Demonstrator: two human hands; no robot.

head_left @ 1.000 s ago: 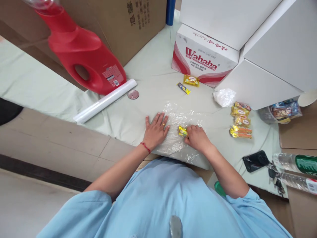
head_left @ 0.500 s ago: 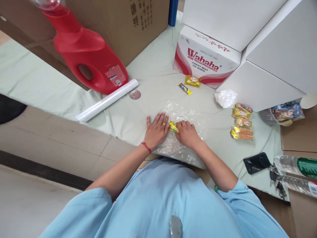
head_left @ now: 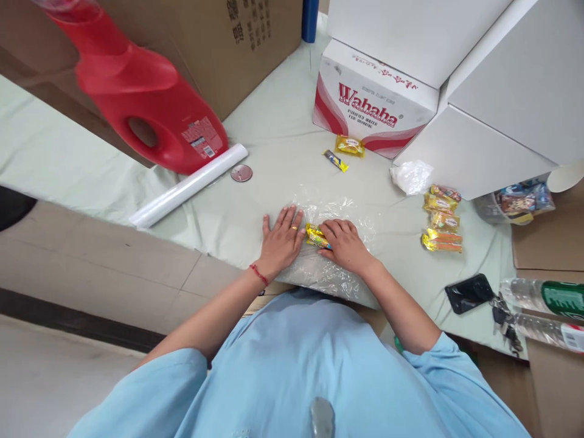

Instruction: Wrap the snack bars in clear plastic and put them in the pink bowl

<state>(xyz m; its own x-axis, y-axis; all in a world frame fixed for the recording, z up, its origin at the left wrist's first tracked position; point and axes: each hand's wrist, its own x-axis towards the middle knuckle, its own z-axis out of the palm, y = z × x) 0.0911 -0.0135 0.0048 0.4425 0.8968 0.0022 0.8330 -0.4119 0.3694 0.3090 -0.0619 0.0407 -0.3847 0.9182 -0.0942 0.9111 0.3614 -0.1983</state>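
Observation:
A small snack in a shiny yellow wrapper [head_left: 316, 236] lies on a sheet of clear plastic film [head_left: 328, 272] spread over the cloth. My right hand [head_left: 349, 246] has its fingers curled over the snack's right end, hiding that end; the thumb lies on the near side. To the left, my left hand [head_left: 281, 240] rests flat with fingers spread, at the left side of the film. Its fingertips are close to the wrapper's left end; whether they touch it I cannot tell.
Beyond the film are a blue-yellow snack bar [head_left: 336, 160] and a yellow packet [head_left: 350, 146] by the Wahaba box. Wrapped snacks [head_left: 441, 220] line up at right, near crumpled plastic [head_left: 412, 176] and a phone [head_left: 469, 293]. A white roll [head_left: 189, 186] and red jug [head_left: 155, 103] stand left.
More of the yellow-wrapped snack shows now, and the right hand's fingers lie looser over it. The left hand stays flat. The whole view has shifted slightly.

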